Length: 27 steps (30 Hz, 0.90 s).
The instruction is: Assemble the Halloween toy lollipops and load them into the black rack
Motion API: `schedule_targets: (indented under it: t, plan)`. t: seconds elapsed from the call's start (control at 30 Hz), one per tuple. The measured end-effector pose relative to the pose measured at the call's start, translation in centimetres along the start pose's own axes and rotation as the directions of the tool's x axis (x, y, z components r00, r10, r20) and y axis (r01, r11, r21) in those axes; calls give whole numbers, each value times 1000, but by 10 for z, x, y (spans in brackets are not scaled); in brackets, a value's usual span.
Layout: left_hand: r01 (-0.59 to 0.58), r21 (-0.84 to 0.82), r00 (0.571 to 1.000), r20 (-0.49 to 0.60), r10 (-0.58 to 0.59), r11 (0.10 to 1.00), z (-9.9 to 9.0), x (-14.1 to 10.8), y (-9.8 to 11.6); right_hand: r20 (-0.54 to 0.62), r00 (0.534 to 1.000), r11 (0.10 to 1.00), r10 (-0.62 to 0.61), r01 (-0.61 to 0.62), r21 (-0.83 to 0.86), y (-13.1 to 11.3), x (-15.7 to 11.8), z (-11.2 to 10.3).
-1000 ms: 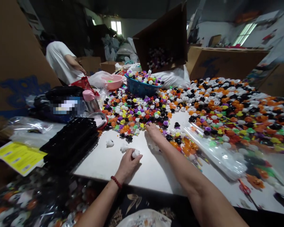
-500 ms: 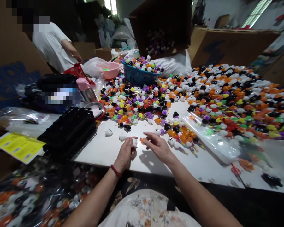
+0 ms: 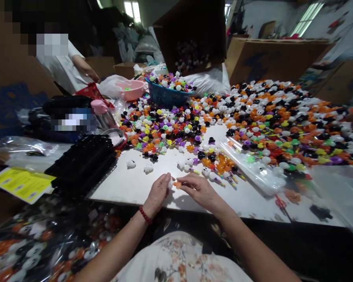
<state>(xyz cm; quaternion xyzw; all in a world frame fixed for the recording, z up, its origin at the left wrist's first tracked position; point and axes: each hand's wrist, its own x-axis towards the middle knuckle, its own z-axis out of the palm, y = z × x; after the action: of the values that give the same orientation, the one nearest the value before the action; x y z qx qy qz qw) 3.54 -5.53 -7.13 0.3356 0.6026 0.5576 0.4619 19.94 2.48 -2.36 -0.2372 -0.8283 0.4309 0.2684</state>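
Observation:
My left hand (image 3: pixel 158 192) is closed on a small white plastic piece (image 3: pixel 170 184), much of it hidden by the fingers. Between the fingertips of my right hand (image 3: pixel 198 192) is a small orange plastic piece (image 3: pixel 177 184). The two pieces are close together above the white tabletop (image 3: pixel 129 186); whether they touch I cannot tell. Two loose white ghost pieces, one a ghost head (image 3: pixel 131 164) and the other a ghost piece (image 3: pixel 148 168), lie beyond my left hand. Past my right hand lie several ghost-topped sticks (image 3: pixel 211 174) with coloured stems and orange pumpkin tops (image 3: pixel 223 162).
Heaps of coloured toy pieces (image 3: pixel 270 113) cover the back and right. A blue basket (image 3: pixel 167 96) and a pink basin (image 3: pixel 133 92) stand behind. Black trays (image 3: pixel 79 168) are stacked left; a clear plastic bag (image 3: pixel 253 168) and red-handled scissors (image 3: pixel 281 203) lie right. A person in white (image 3: pixel 59 70) stands back left.
My right hand has brought the orange piece nearer the white one, its fingers now pinched together. Another ghost-topped stick now shows beyond the right hand. The view has shifted slightly.

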Motion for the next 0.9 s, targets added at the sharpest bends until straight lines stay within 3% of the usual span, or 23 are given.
schedule_targets:
  t: [0.2,0.43,0.63,0.9]
  plan:
    - [30,-69,994,-102,-37,997,9,-4,9,27,997,976,-71,75,-204,-8,-1,0]
    - [48,-42,985,-166,-54,998,16,0,11,31,993,950,-111,115,-290,-3,-3,2]
    - [-68,154,949,-294,112,986,19,7,1,-41,989,897,-145,114,-426,2,-3,6]
    - [-18,64,955,-294,36,998,20,12,-3,-42,991,935,-127,105,-337,4,0,7]
